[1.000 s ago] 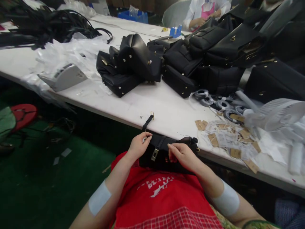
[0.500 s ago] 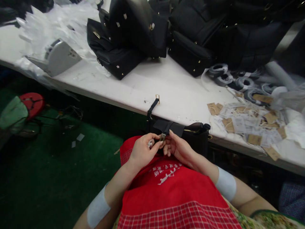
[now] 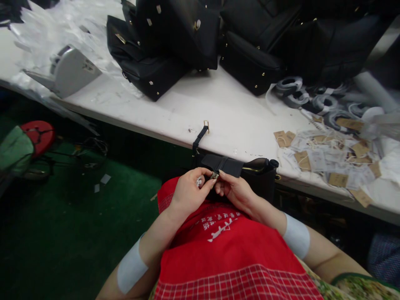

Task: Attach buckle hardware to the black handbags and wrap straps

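Observation:
A small black handbag [image 3: 256, 175] rests on my lap against the edge of the white table [image 3: 225, 121]. Its flap [image 3: 223, 163] ends in a metal clasp [image 3: 214, 176]. My left hand [image 3: 187, 191] pinches that clasp with thumb and forefinger and also holds a small crumpled bit of clear plastic [image 3: 199, 181]. My right hand [image 3: 233, 189] is curled, with its fingertips on the same clasp from the other side. The bag's thin strap [image 3: 200, 136] with a gold buckle [image 3: 206, 125] lies up over the table edge.
Several black handbags [image 3: 175, 41] are piled at the back of the table. Tape rolls [image 3: 290, 89] and a scatter of brown paper tags [image 3: 331, 162] lie to the right. A grey tape dispenser [image 3: 70, 71] sits on clear plastic wrap at the left. Green floor [image 3: 78, 229] lies below.
My view has tilted down and closer. Both hands came together from the bag's top and side onto the flap's clasp, the flap lifted up toward me.

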`<state>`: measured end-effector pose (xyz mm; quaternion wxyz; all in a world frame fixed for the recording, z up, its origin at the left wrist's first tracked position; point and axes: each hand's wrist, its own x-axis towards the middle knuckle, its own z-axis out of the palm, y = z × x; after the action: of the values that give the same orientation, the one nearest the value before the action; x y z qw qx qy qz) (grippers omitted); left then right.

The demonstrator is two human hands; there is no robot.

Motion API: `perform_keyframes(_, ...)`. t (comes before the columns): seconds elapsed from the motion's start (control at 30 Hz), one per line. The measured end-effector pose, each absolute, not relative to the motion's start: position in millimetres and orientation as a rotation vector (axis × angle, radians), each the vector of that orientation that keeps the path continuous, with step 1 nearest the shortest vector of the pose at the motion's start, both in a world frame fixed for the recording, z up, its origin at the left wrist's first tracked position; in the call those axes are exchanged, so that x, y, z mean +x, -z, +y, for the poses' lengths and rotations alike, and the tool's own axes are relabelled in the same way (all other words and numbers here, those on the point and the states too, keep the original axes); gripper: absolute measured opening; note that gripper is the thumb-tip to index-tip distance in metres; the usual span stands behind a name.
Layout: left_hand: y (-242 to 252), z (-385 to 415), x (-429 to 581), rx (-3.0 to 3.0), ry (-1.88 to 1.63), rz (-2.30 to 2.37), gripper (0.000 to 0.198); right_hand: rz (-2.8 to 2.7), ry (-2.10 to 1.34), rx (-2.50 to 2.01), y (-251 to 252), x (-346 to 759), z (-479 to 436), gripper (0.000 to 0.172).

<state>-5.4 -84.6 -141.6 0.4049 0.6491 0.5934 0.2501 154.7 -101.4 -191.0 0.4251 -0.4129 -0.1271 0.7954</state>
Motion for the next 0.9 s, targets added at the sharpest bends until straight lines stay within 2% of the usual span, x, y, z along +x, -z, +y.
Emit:
perform_keyframes(0.3,145,-76,-3,1.852,-0.567,1.527,0.002,-0.377,-1.941,-1.063,195,152,-104,0.035)
perform_keyframes(0.7,152,-74,-2,1.883,-0.462,1.509,0.014,-0.567,-1.82,-1.171,199,152,-106,0.039)
perform_keyframes(0.9,152,-79,-6,1.684,-0.556,1.291,0.017,-0.553,-1.818,-1.15,198,152,-104,0.038)
